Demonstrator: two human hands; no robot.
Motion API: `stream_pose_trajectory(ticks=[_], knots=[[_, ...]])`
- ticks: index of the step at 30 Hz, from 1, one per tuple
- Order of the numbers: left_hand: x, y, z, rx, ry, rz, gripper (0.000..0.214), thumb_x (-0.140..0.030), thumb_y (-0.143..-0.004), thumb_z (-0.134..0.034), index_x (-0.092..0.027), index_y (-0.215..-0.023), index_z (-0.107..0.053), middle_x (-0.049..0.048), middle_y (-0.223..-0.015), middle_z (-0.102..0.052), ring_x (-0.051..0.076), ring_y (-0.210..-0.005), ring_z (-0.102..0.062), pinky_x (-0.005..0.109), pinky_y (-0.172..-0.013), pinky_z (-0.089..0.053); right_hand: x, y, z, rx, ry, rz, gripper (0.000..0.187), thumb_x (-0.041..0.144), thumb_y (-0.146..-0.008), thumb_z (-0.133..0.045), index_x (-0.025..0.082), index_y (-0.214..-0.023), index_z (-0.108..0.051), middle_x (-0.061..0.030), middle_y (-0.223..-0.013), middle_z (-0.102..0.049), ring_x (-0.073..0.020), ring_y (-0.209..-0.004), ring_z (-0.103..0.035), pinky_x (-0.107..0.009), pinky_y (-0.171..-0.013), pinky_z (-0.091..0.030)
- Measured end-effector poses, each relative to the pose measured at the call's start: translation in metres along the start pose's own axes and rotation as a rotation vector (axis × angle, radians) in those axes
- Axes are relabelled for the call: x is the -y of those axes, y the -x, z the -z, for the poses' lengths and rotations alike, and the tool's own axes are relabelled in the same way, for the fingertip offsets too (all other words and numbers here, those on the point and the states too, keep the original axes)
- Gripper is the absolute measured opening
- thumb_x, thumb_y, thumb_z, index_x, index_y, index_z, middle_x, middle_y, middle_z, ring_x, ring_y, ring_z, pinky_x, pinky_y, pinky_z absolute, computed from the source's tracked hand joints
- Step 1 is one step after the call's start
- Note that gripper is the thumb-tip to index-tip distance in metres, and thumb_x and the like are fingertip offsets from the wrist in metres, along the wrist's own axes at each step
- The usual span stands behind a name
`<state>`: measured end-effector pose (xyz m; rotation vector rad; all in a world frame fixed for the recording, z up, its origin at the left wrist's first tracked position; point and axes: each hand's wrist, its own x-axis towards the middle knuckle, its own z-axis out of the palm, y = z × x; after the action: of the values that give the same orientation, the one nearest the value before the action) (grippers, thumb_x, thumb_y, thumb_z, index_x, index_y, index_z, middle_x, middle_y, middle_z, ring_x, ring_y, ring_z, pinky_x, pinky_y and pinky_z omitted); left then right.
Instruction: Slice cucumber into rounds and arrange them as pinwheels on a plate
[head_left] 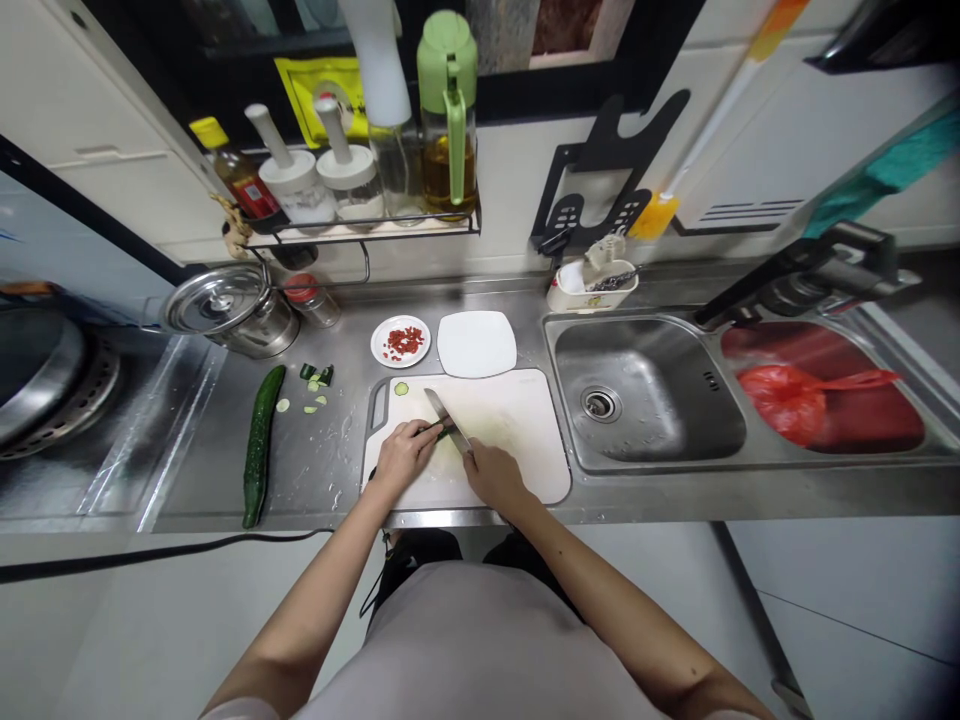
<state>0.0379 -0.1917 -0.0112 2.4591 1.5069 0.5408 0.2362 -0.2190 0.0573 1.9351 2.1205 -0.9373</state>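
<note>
On the white cutting board, my right hand is closed round the handle of a kitchen knife, its blade slanting up and to the left. My left hand has its fingers bent over a dark green cucumber piece, pressed against the board right by the blade. Most of that piece is hidden by fingers and knife. One cucumber slice lies at the board's upper left. A whole cucumber rests on the steel counter to the left, with several small offcuts near it.
Behind the board stand a small plate of red berries and a white square plate. A steel pot and a red-lidded jar are at back left. Right of the board is a sink; a red bag lies in the farther basin.
</note>
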Motion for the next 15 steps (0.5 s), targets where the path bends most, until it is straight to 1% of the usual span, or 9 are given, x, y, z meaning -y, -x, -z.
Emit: stream_pose_trajectory(ticks=[9, 12, 15], knots=[[0.0007, -0.0010, -0.0001, 0.001, 0.034, 0.004, 0.028, -0.030, -0.095, -0.052, -0.029, -0.116, -0.070, 0.0049, -0.107, -0.068, 0.017, -0.093, -0.060, 0.029, -0.080, -0.050, 0.0045, -0.0004, 0.0029, 0.043, 0.010, 0.020, 0.034, 0.025, -0.099, -0.029, 0.014, -0.118, -0.056, -0.0126, -0.100, -0.069, -0.0219, -0.095, -0.065, -0.028, -0.077, -0.042], [0.0009, -0.0014, 0.0002, 0.004, 0.034, 0.007, 0.029, -0.029, -0.095, -0.051, -0.029, -0.117, -0.069, 0.0046, -0.107, -0.068, 0.016, -0.094, -0.060, 0.028, -0.081, -0.050, 0.0043, 0.0022, 0.0018, 0.059, 0.030, 0.026, 0.035, 0.024, -0.099, -0.031, 0.012, -0.122, -0.054, -0.0144, -0.104, -0.069, -0.0228, -0.097, -0.065, -0.029, -0.079, -0.043], [0.0012, -0.0024, 0.0010, 0.011, 0.050, 0.016, 0.028, -0.028, -0.095, -0.051, -0.028, -0.116, -0.070, 0.0047, -0.106, -0.069, 0.016, -0.094, -0.060, 0.029, -0.081, -0.050, 0.0019, 0.0072, 0.0014, 0.084, 0.043, 0.024, 0.034, 0.023, -0.098, -0.032, 0.011, -0.120, -0.056, -0.0154, -0.104, -0.069, -0.0236, -0.098, -0.065, -0.030, -0.080, -0.044]])
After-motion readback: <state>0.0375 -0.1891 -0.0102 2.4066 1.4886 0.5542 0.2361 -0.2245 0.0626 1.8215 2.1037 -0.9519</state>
